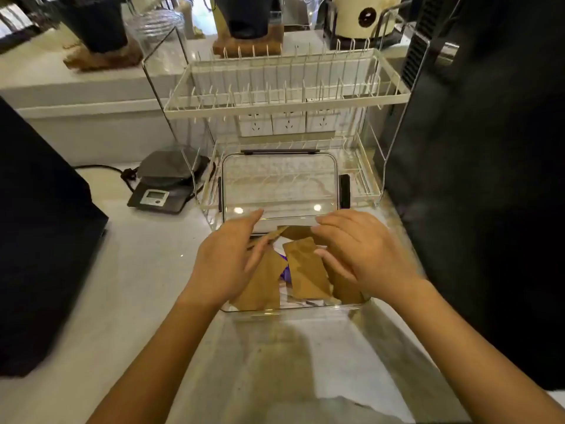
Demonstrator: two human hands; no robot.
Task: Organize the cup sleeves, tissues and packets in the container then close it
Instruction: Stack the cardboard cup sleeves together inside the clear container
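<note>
A clear plastic container [293, 309] sits on the pale counter in front of me. Inside lie several brown cup sleeves [307, 270], overlapping at angles, with a purple packet [286, 272] and a bit of white tissue [279, 247] showing between them. My left hand [226, 258] and right hand [363, 252] hover over the container's two sides. Between them they pinch one brown sleeve [298, 231] near the far rim, each at one end. The clear lid [279, 182] with dark clips stands upright just behind the container.
A white wire dish rack [287, 102] stands right behind the lid. A grey digital scale [159, 195] with a cord sits at the left rear. A black machine [39, 240] bounds the left side and a tall black appliance [477, 179] the right.
</note>
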